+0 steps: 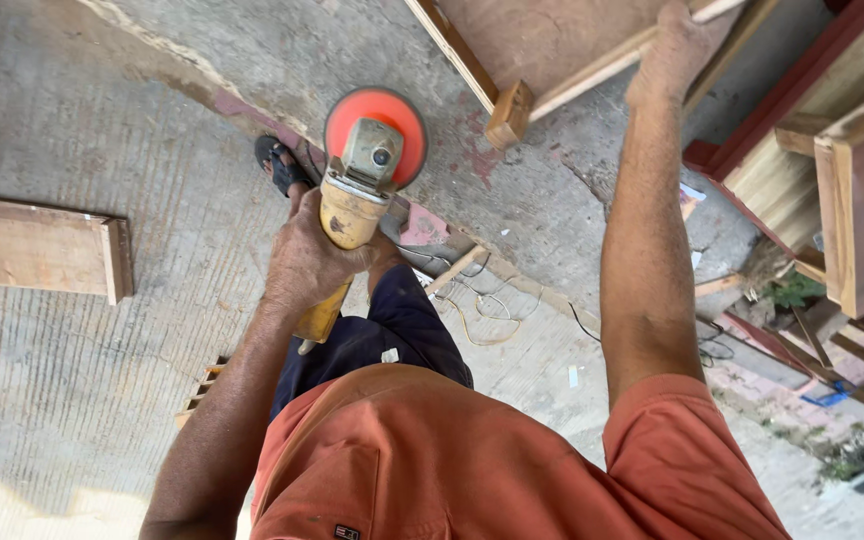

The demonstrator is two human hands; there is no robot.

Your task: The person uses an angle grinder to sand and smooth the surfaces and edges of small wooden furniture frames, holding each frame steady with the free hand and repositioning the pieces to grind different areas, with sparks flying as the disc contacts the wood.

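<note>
concrete floor (72, 120) underfoot. wooden frame (552, 50) at top of view, right hand (674, 50) resting on its edge, finger state unclear. yellow angle grinder (352, 200) with orange disc (377, 115), held mid-view above floor, left hand (307, 262) wrapped tight round body.

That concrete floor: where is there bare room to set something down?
Bare grey concrete floor lies above the flat wooden panel and below it. Crowded at right: stacked wooden frames, loose cables, scraps.
</note>
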